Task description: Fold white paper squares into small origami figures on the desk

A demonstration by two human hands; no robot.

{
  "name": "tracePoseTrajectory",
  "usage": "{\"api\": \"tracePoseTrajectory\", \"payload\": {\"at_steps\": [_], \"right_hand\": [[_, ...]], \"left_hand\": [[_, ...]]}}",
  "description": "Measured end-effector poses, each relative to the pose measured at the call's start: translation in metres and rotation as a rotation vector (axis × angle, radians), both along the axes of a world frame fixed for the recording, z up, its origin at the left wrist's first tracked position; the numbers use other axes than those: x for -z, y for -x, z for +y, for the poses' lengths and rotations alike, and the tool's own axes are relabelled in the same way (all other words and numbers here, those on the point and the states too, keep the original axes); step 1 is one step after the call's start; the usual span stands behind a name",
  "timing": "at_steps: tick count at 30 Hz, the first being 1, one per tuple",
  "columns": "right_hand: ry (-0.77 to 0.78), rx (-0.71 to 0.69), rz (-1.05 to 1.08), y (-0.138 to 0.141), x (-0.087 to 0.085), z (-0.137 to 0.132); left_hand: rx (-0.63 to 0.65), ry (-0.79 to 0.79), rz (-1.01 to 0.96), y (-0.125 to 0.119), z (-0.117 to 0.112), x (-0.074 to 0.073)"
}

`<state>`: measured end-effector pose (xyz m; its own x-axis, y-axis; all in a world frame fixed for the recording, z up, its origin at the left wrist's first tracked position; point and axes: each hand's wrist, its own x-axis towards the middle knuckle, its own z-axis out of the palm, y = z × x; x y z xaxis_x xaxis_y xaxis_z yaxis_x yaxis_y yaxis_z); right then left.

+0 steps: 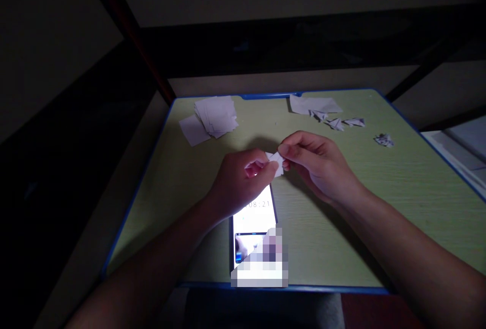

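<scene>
Over the middle of a green table (398,202) with a blue rim, both my hands pinch one small folded piece of white paper (276,159). My left hand (243,182) grips its left side with thumb and fingers closed. My right hand (319,164) holds its right side in a fingertip pinch. A lit phone (253,222) lies flat on the table just below my left hand, its screen bright.
A loose stack of white paper squares (214,115) lies at the far left of the table. At the far right sit a paper sheet (313,104), several small folded paper pieces (337,123) and a crumpled scrap (384,140). The room around is dark.
</scene>
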<state>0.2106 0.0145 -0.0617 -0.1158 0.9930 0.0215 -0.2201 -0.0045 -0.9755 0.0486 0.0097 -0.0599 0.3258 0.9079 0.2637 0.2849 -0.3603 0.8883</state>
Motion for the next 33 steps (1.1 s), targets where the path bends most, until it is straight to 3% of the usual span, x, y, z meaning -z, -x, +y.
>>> {"api": "tracePoseTrajectory", "payload": {"at_steps": [14, 20, 27, 33], "right_hand": [[-0.052, -0.006, -0.087, -0.0016, 0.0044, 0.0005], [-0.073, 0.000, -0.086, -0.0001, 0.0033, -0.0021], [-0.101, 0.012, -0.150, 0.0018, 0.0019, -0.0023], [-0.059, -0.052, -0.178, 0.0043, -0.0016, -0.0036]], "left_hand": [[0.036, 0.038, -0.019, -0.0009, 0.0017, 0.0045], [-0.041, -0.024, -0.066, -0.0007, 0.0033, 0.0049], [-0.022, 0.000, -0.105, -0.0010, 0.0044, 0.0046], [-0.029, -0.003, -0.108, -0.0004, 0.0054, 0.0048]]}}
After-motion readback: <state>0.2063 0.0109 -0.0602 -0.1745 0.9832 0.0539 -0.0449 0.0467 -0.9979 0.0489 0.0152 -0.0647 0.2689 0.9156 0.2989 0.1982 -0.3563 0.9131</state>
